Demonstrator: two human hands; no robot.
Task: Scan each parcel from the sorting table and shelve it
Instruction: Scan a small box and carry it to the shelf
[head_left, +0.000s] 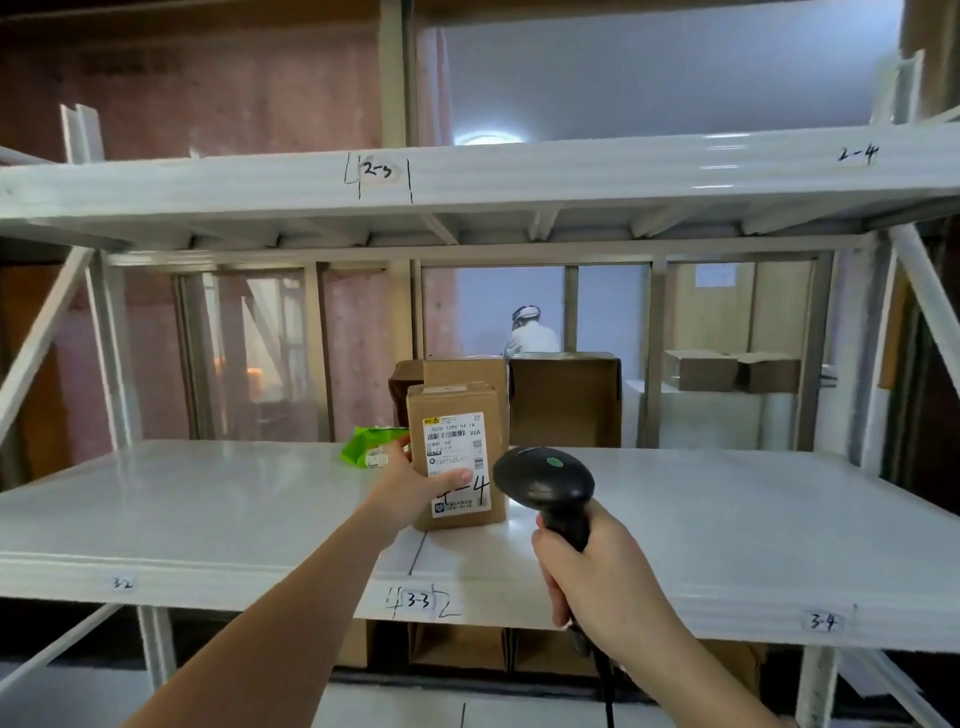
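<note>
My left hand (415, 480) grips the parcel (457, 457) upright on the shelf (208, 519) at frame centre; right hand (597, 577) clutches the scanner (545, 480) — shelving step, I judge — next, let go.

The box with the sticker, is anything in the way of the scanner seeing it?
Nothing visible blocks it. The scanner in the right hand sits just right of the box, close to it. The left hand holds the box's left side, its thumb lying across the lower label, below the barcode.
</note>
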